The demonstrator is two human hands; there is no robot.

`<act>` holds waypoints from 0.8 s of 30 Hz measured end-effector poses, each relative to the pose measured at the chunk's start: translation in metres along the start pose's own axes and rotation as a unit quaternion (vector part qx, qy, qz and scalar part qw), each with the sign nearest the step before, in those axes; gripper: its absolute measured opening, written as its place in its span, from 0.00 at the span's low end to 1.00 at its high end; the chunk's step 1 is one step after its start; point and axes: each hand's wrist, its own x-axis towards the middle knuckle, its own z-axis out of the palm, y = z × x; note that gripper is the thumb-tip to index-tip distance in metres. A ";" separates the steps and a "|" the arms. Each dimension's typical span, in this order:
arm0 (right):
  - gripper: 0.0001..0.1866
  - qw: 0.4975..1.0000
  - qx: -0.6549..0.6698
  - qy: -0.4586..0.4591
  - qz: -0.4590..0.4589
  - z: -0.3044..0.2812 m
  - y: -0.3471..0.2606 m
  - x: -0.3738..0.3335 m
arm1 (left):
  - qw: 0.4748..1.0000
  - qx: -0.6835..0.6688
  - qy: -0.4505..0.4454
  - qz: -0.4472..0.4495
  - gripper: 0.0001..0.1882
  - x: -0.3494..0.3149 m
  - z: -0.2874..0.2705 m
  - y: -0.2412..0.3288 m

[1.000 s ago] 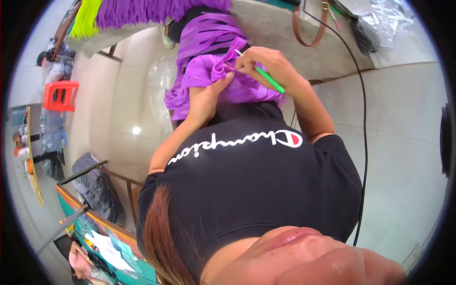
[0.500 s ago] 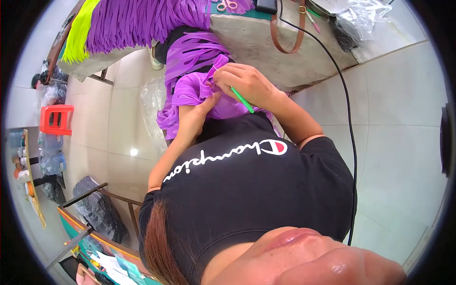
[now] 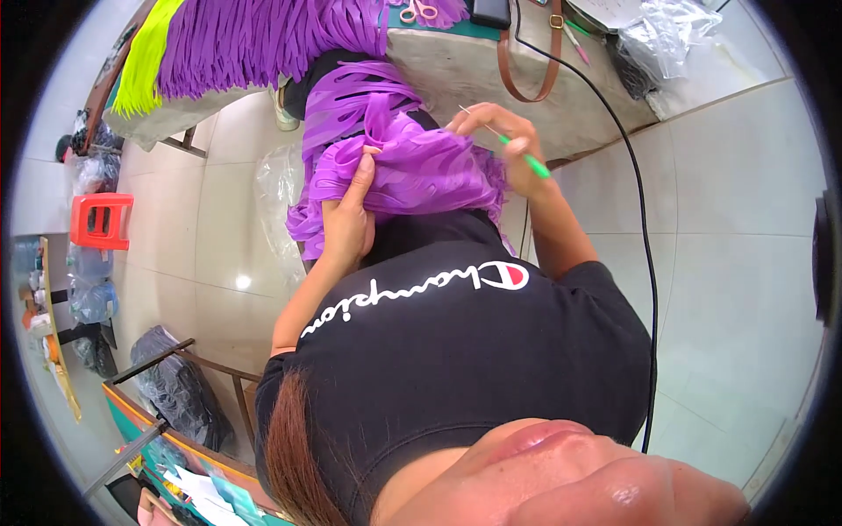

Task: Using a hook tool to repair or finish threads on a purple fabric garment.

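Purple fabric cut into strips [image 3: 430, 171] lies bunched across my lap. My left hand [image 3: 353, 197] is closed on it, thumb and fingers pinching a fold near a raised loop of the cloth. To the right, my right hand [image 3: 513, 145] grips a slim tool with a green handle [image 3: 537, 167]. Its thin metal shaft points up and left past my fingertips; what shape the tip has is too small to tell. My right hand is at the fabric's right edge, away from the pinched fold.
Purple fringe [image 3: 246, 44] and yellow-green fringe [image 3: 145, 61] hang over the table ahead. Scissors [image 3: 418, 10], a brown strap [image 3: 526, 83] and clear plastic [image 3: 671, 39] are farther right. A black cable [image 3: 645, 219] runs down my right side. A red stool [image 3: 101, 221] stands left.
My right hand has moved right, away from the fold, carrying the green-handled tool. My left hand has shifted slightly upward and still pinches the fabric, which now spreads wider across my lap.
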 end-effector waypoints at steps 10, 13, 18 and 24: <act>0.06 0.905 -0.348 0.241 -0.031 -0.021 0.048 0.066 | 0.991 0.000 -0.132 0.025 0.10 -0.016 0.006 0.017; 0.09 0.847 -0.475 0.236 -0.038 -0.027 0.109 0.129 | 0.991 -0.006 -0.128 0.028 0.09 -0.014 0.006 0.017; 0.15 0.787 -0.566 0.116 0.219 -0.027 0.158 0.197 | 0.984 0.043 -0.166 -0.041 0.08 -0.014 0.011 0.028; 0.14 0.768 -0.557 0.059 0.311 -0.032 0.180 0.221 | 0.986 0.039 -0.148 -0.064 0.09 -0.012 0.006 0.018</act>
